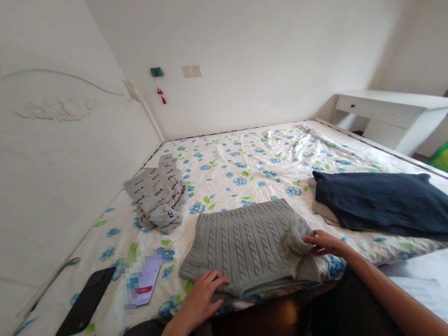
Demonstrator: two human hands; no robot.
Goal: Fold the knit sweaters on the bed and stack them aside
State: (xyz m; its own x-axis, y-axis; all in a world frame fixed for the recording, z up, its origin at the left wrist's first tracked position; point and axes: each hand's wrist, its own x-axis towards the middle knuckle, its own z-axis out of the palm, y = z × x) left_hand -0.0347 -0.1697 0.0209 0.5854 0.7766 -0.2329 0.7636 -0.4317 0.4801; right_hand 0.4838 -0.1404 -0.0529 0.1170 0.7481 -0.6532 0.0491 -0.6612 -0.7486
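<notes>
A grey-green cable-knit sweater lies folded on the bed near its front edge, with ribbing along the side closest to me. My left hand rests at its lower left corner, fingers stretched out and thumb apart. On the right side, my right hand has its fingers closed on a bunched part of the knit. The fabric is rumpled there, and the fingertips are partly lost in the folds.
A grey garment with black lettering lies crumpled at left. A black phone and a pale card-like item, partly blurred, are in front of it. Dark blue folded clothing lies at right, before a white desk. The bed sheet is floral.
</notes>
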